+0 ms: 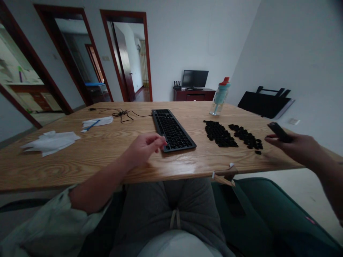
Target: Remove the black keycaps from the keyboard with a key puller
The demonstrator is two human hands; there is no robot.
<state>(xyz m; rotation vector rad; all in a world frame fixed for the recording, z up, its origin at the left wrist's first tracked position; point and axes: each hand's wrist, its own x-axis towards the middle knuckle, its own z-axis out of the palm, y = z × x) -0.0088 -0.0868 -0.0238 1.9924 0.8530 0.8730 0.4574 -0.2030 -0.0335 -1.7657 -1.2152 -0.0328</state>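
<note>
A black keyboard (174, 130) lies on the wooden table in front of me, its cable running off to the left. My left hand (146, 148) is at the keyboard's near left edge, with fingers curled and thumb against the index finger. Whether something small is between those fingertips, I cannot make out. Off to the right, my right hand (297, 144) grips a dark oblong object (280, 132) above the table; its kind is unclear. Between the hands lie loose black keycaps, one dense patch (219, 134) and a looser group (246, 135), with a single keycap (257, 152) nearest me.
A clear bottle with a red and teal lid (220, 96) stands at the back right. White tissues (52, 142) and a blue stick (92, 125) on another tissue lie left, near the coiled cable (122, 113). A wooden piece (224, 178) juts from the table's front edge.
</note>
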